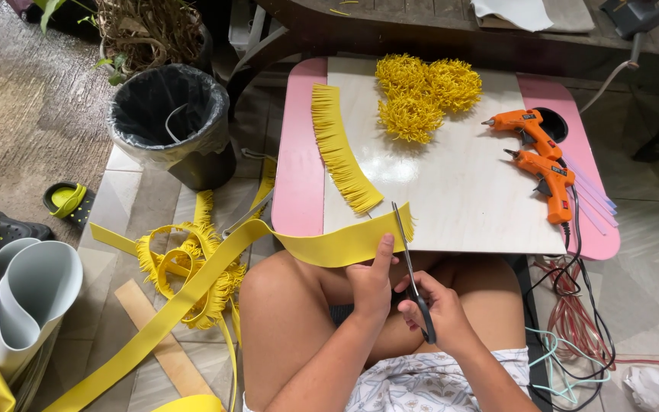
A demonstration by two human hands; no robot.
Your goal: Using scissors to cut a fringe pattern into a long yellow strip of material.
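While the left hand [371, 282] pinches the yellow foam strip [322, 248] between thumb and fingers [385, 246] just off the near edge of the tabletop [459, 191], the right hand [440, 309] is closed through the black handles of a pair of scissors [409, 263], whose blades point up and away, slightly parted, at the strip's short fringed end. From that pinch the strip runs leftward past the near-left corner of the tabletop and slopes down across the tiled floor [146, 175], over a bare knee. On the tabletop a pale board [451, 198] lies over a pink surface [299, 152]; near its left edge rests a curved piece of fringed yellow foam [341, 149], and toward the far edge sit three yellow fringed pompoms [421, 91], touching one another. Along the right edge lie two orange glue guns [539, 156] side by side, with pale glue sticks [596, 198] just beside them and black cords falling off the near-right corner. On the floor to the left lie a tangle of yellow fringed offcuts [188, 267], a flat wooden slat [162, 339], a roll of grey sheet [28, 294], and a black-lined waste bin [169, 114]. No labels can be made out on anything.
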